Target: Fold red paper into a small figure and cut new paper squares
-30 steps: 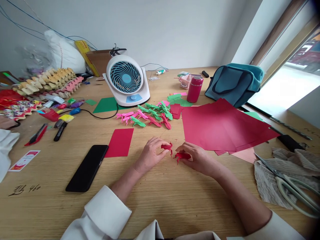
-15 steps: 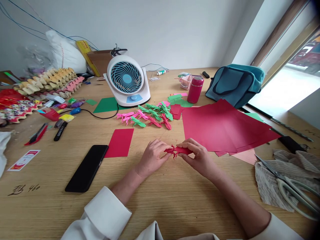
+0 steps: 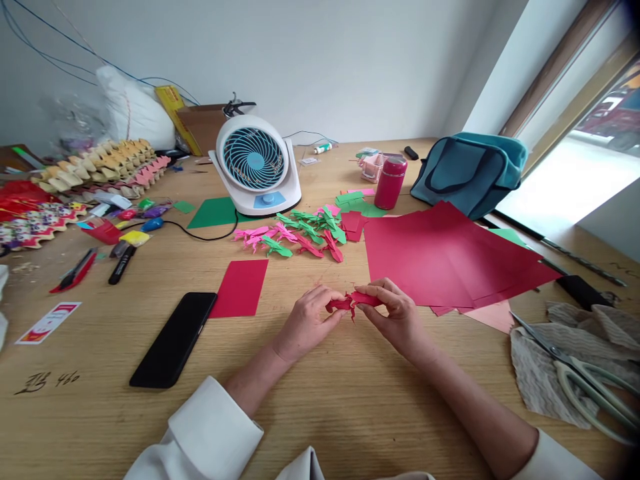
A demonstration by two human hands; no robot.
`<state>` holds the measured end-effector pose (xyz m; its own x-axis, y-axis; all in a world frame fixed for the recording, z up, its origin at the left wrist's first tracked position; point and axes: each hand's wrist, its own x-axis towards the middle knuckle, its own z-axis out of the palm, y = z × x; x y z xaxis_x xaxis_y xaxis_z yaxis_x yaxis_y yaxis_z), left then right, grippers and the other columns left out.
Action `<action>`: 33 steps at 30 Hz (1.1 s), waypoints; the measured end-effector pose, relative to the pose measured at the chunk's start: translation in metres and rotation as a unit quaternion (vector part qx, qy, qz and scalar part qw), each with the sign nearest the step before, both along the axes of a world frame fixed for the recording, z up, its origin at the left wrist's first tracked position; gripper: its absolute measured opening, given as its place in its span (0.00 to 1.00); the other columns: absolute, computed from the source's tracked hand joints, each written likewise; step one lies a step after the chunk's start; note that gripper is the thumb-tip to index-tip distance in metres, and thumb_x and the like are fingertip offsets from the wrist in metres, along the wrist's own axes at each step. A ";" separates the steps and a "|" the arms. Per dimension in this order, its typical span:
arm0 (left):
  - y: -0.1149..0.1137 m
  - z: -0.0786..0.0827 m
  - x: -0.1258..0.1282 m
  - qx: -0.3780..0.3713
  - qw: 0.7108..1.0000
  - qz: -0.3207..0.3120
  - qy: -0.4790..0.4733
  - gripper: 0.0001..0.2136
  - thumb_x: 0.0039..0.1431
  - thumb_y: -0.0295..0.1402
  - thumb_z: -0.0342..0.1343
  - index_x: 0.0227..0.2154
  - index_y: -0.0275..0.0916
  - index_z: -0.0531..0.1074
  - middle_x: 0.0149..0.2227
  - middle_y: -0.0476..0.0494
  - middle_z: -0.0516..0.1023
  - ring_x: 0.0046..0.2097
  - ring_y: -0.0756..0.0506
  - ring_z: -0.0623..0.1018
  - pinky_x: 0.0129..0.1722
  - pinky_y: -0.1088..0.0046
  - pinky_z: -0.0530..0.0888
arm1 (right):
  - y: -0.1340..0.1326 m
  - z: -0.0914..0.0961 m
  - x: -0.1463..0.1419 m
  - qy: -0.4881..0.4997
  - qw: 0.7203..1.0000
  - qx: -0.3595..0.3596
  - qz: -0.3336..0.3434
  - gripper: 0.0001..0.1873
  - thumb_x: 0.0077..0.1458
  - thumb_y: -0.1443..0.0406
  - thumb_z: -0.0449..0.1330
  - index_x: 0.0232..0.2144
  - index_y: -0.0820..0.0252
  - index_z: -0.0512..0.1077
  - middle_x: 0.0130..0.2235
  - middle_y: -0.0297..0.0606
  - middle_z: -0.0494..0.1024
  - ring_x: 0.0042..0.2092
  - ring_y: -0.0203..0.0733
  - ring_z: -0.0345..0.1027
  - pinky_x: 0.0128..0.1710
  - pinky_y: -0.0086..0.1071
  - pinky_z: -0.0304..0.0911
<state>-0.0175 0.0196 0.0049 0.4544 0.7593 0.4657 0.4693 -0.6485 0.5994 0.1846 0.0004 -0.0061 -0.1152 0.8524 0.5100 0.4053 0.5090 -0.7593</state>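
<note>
Between my two hands is a small red folded paper figure (image 3: 367,299) with thin pointed limbs near its middle. My left hand (image 3: 313,319) pinches its left end between thumb and fingers. At its wider right end, my right hand (image 3: 395,312) grips the paper the same way. Fingertips hide parts of the figure. Beyond the hands lies a group of similar folded paper figures (image 3: 310,230) in green, pink and red. A red paper sheet (image 3: 243,287) rests to the left, partly touching a black phone (image 3: 175,340).
A white fan (image 3: 257,163) stands at the back. Large red sheets (image 3: 445,253), a red flask (image 3: 391,183) and a blue bag (image 3: 467,173) are on the right. Scissors (image 3: 575,363) lie on a grey cloth (image 3: 530,393). A marker (image 3: 121,265) and a cutter (image 3: 75,270) lie left.
Both hands keep hold of the red figure. Its thin limbs have shifted slightly, with one now pointing down between the hands. The view has tilted a little.
</note>
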 end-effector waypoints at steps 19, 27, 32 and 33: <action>0.001 0.000 0.000 -0.011 1.000 0.017 -0.020 0.06 0.60 0.26 0.57 0.40 0.40 0.72 0.39 0.45 0.79 0.42 0.47 0.77 0.44 0.70 0.74 | -0.001 0.004 0.000 -0.028 0.998 -0.035 0.040 0.14 0.61 0.66 0.58 0.48 0.54 0.76 0.38 0.39 0.73 0.40 0.41 0.69 0.41 0.36 0.68; 0.001 0.003 0.000 -0.022 0.999 0.018 -0.045 0.10 0.59 0.23 0.56 0.41 0.41 0.74 0.40 0.45 0.79 0.44 0.47 0.78 0.48 0.69 0.74 | -0.005 0.006 -0.004 -0.033 0.998 -0.041 0.042 0.15 0.61 0.68 0.57 0.50 0.53 0.74 0.40 0.39 0.72 0.41 0.40 0.69 0.42 0.34 0.68; 0.001 0.003 -0.001 -0.006 0.999 0.015 -0.051 0.11 0.59 0.23 0.56 0.43 0.40 0.74 0.41 0.45 0.79 0.45 0.47 0.77 0.48 0.69 0.74 | -0.006 0.005 -0.006 -0.038 0.998 -0.036 0.025 0.16 0.61 0.68 0.56 0.50 0.55 0.73 0.40 0.39 0.73 0.39 0.40 0.69 0.41 0.34 0.68; 0.001 0.002 -0.001 -0.002 0.999 0.014 -0.048 0.10 0.59 0.23 0.56 0.43 0.40 0.74 0.41 0.45 0.78 0.45 0.47 0.77 0.48 0.69 0.73 | -0.006 0.005 -0.006 -0.040 0.998 -0.033 0.023 0.16 0.61 0.68 0.56 0.50 0.55 0.73 0.39 0.39 0.73 0.39 0.40 0.69 0.40 0.34 0.68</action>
